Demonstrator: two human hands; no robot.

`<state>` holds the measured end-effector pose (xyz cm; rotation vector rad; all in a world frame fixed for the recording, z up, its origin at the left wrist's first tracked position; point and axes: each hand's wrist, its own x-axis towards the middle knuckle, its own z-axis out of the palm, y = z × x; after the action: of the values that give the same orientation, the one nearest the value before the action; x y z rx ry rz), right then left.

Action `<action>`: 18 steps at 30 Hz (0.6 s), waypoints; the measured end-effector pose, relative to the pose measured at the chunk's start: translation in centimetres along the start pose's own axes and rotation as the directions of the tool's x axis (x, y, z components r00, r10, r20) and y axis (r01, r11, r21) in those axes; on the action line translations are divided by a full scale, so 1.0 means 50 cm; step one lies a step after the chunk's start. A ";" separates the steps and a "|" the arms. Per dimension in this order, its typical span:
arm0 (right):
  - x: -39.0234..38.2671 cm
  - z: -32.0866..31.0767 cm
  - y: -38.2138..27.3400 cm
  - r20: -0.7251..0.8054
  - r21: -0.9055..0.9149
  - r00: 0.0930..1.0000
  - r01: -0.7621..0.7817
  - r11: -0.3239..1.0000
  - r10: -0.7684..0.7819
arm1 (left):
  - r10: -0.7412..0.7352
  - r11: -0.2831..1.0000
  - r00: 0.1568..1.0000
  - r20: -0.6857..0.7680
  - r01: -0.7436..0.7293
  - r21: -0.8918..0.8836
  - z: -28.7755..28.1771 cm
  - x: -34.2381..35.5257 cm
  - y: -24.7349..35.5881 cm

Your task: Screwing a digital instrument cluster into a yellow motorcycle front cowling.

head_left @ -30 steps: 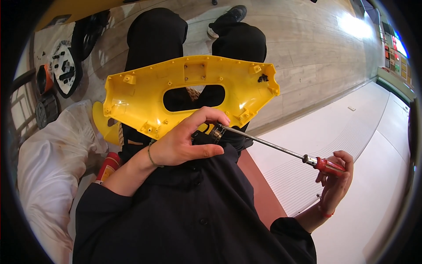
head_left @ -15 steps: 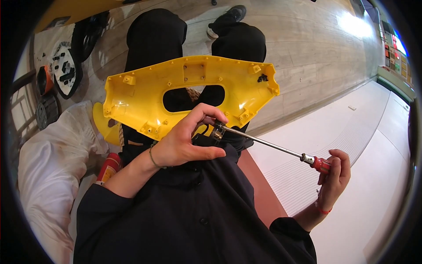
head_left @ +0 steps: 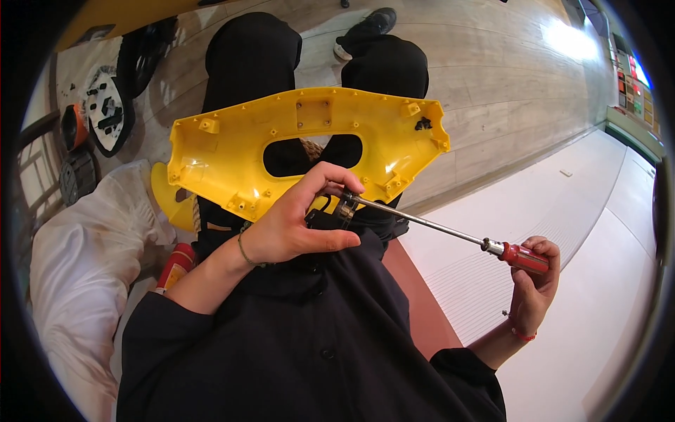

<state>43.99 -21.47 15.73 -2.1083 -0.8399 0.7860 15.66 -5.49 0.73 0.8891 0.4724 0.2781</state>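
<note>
A screwdriver with a red handle (head_left: 527,259) and a long metal shaft lies slantwise before me. My right hand (head_left: 536,288) grips the handle between thumb and fingers. The shaft's far end meets a small dark metal-and-black part (head_left: 343,210), which my left hand (head_left: 299,219) holds between its fingers and thumb; the palm hides some of that part. Beyond my left hand a yellow plastic shell (head_left: 232,158) rests across my lap, its hollow side up. It has an oval opening in the middle, several screw posts, and a small black piece (head_left: 423,124) at its right end.
A white cloth-covered form (head_left: 91,246) lies at left, beside a red cylinder (head_left: 176,264). Farther left are a white-and-black shell piece (head_left: 109,112), an orange part (head_left: 73,127) and a dark round part (head_left: 77,176). A white ridged surface (head_left: 492,281) extends at right over the wooden floor.
My right hand's fingers have shifted around the handle, so more of the red handle shows. My left hand and the small part have hardly moved.
</note>
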 end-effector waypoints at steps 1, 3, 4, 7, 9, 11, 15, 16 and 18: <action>-0.001 0.018 -0.012 -0.042 0.128 0.997 -0.054 0.990 0.059 | 0.001 1.000 1.000 0.002 -0.001 0.001 0.001 0.000 -0.001; 0.001 0.022 -0.032 0.017 0.321 0.984 -0.175 0.931 0.179 | 0.023 0.999 1.000 0.018 -0.023 0.037 0.002 0.002 -0.003; -0.002 0.006 -0.030 0.009 0.316 0.984 -0.174 0.933 0.180 | 0.025 0.999 0.999 0.026 -0.026 0.032 0.003 0.005 -0.003; -0.005 -0.039 -0.003 0.099 0.152 0.949 -0.311 0.938 0.299 | 0.016 1.000 1.000 0.022 -0.017 0.019 0.002 0.006 -0.002; -0.002 -0.033 0.022 0.098 0.053 0.992 -0.081 0.995 0.076 | -0.001 1.000 1.000 0.003 0.001 -0.002 0.001 0.006 -0.003; -0.005 -0.015 0.027 0.090 0.035 0.988 0.120 0.992 -0.122 | -0.007 1.000 1.000 -0.001 0.007 0.012 0.003 0.002 0.000; -0.002 0.008 -0.036 0.048 0.159 0.937 -0.349 0.923 0.346 | -0.025 1.000 1.000 0.002 0.024 0.004 0.001 0.000 0.006; -0.006 -0.005 -0.033 0.038 0.157 0.936 -0.351 0.923 0.349 | -0.024 1.000 1.000 0.012 0.024 0.001 0.002 0.004 0.007; -0.007 -0.011 -0.016 0.004 0.080 0.940 -0.339 0.937 0.340 | -0.012 1.000 1.000 0.016 0.011 0.029 0.003 0.002 0.007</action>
<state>43.92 -21.54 16.75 -2.2124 -0.4322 0.9688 15.79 -5.35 1.07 0.9163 0.4673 0.2539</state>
